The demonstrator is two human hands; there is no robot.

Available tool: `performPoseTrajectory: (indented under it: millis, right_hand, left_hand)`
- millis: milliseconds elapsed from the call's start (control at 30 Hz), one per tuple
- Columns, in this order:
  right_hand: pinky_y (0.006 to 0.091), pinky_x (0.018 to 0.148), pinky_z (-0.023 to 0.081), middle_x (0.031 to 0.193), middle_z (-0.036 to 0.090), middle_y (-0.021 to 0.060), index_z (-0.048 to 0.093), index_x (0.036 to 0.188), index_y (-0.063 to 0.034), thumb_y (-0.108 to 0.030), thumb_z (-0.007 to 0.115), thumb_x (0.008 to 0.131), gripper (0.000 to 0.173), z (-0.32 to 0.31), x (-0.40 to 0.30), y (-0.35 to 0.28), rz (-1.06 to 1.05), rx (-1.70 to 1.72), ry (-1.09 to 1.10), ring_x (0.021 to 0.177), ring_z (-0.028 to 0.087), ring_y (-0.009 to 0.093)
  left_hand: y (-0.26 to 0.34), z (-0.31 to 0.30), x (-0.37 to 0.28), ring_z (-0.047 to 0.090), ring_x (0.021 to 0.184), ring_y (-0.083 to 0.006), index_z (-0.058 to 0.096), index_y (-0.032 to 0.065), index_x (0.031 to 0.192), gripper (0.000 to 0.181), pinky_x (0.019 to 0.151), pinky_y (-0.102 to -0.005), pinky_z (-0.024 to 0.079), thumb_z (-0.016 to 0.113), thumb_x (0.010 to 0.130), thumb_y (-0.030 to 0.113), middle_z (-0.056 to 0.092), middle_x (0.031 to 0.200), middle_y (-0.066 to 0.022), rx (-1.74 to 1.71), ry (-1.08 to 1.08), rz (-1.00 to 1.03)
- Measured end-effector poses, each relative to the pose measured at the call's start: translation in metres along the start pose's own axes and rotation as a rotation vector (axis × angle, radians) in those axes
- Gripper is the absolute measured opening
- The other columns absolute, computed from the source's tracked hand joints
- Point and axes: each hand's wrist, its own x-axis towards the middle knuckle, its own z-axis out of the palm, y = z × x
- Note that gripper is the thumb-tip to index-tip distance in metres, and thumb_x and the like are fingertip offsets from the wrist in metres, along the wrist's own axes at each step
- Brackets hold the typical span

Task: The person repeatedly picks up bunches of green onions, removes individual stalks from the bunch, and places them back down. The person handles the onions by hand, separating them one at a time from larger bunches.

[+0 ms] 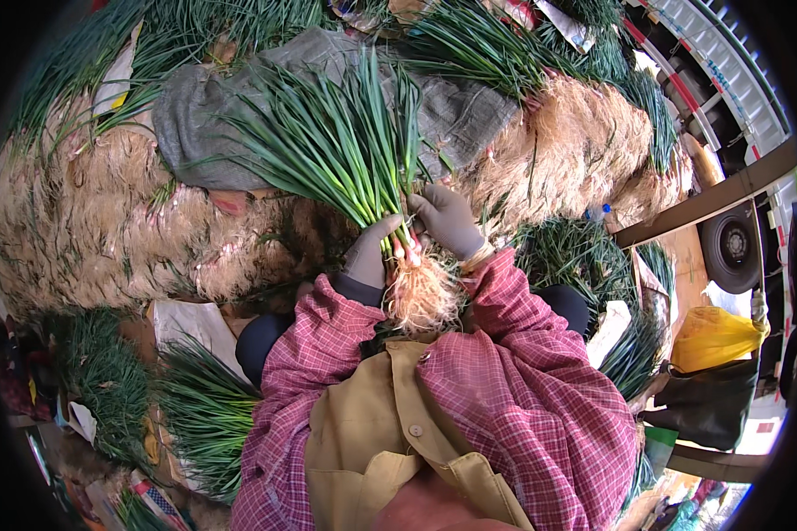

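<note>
Both of my hands wear grey gloves and meet at a bunch of green spring onions (355, 156) in front of my chest. My left hand (370, 251) grips the bunch low on its stalks, thumb across the front. On the other side, my right hand (446, 218) has bent fingers at the stalks; whether it pinches a single stalk is hidden. Pinkish bulbs and pale, stringy roots (422, 295) hang below my hands, while the leaves fan away from me over a grey woven cloth (202, 126).
Stacked bunches with roots facing me form a bank at left (80, 206) and another at right (564, 149). Loose green leaves (564, 265) lie beside my right knee. Another leafy bunch (206, 411) is at my left. A wooden beam (710, 192), a yellow bag (714, 338) and a wheel (730, 245) stand right.
</note>
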Motion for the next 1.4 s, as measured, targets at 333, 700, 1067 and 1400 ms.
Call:
performPoseTrajectory:
  millis: [333,700,1067,1400]
  right_hand:
    - [0.0252,0.046,0.043,0.06,0.058,0.0013,0.063,0.094,-0.0038,-0.029,0.054,0.102,0.028,0.026,-0.005,-0.001,-0.023,0.073,0.101,0.049,0.054,0.01]
    - [0.0349,0.067,0.052,0.081,0.068,0.0132,0.065,0.097,0.003,-0.048,0.051,0.101,0.053,-0.057,0.038,0.052,0.067,-0.004,0.441,0.074,0.066,0.022]
    - [0.0247,0.033,0.039,0.066,0.063,0.0047,0.064,0.095,-0.0005,-0.027,0.06,0.096,0.027,-0.002,0.003,-0.004,-0.03,0.172,0.148,0.04,0.054,0.016]
    - [0.0303,0.041,0.047,0.06,0.063,0.0108,0.064,0.086,0.001,-0.027,0.062,0.097,0.03,-0.005,0.005,0.003,0.188,0.565,-0.183,0.043,0.059,0.02]
  left_hand:
    - [0.003,-0.008,0.01,0.065,0.071,-0.022,0.062,-0.0022,0.091,0.036,0.064,-0.0322,0.054,0.056,0.093,0.033,0.065,0.072,-0.0126,-0.117,-0.037,-0.047]
    - [-0.001,-0.047,0.028,0.06,0.08,-0.0242,0.056,0.001,0.11,0.038,0.069,-0.0366,0.053,0.057,0.093,0.034,0.06,0.093,-0.012,-0.135,-0.386,-0.169]
    - [-0.004,0.009,-0.004,0.067,0.093,-0.0319,0.058,-0.0036,0.118,0.042,0.081,-0.0462,0.056,0.057,0.092,0.03,0.067,0.105,-0.0187,-0.139,-0.052,-0.112]
    - [-0.015,-0.017,0.008,0.062,0.071,-0.0238,0.058,0.001,0.106,0.032,0.066,-0.0378,0.053,0.055,0.092,0.03,0.064,0.085,-0.0139,-0.184,-0.101,-0.158]
